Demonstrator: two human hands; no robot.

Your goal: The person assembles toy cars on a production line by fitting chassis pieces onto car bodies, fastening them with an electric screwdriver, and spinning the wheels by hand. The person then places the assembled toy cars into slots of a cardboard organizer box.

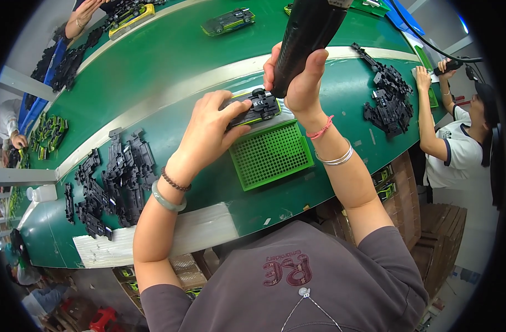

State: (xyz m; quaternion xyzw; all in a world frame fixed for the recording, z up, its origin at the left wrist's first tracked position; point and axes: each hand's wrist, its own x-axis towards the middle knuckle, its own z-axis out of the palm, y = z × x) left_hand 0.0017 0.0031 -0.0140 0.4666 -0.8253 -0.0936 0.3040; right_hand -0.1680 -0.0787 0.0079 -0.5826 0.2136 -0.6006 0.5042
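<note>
My left hand (209, 124) is closed around a toy car (262, 105) lying wheels up, its black chassis showing above a yellow-green body edge. My right hand (305, 83) grips a thick black power screwdriver (308, 41). The tool slants down to the car's right end; its bit is hidden, so I cannot tell whether it touches. Just below the car, on the green bench, sits a bright green perforated tray (272, 156). Black plastic chassis parts (128, 171) are heaped left of my left arm, and another heap of chassis parts (388, 102) lies to the right.
Beyond a pale rail, another toy car (228, 22) rests on the green belt (170, 52). At right, a co-worker (457, 138) handles a similar tool. Other people's hands work at the far left. A white bottle (42, 193) lies at the left; stacked brown crates (438, 243) stand below right.
</note>
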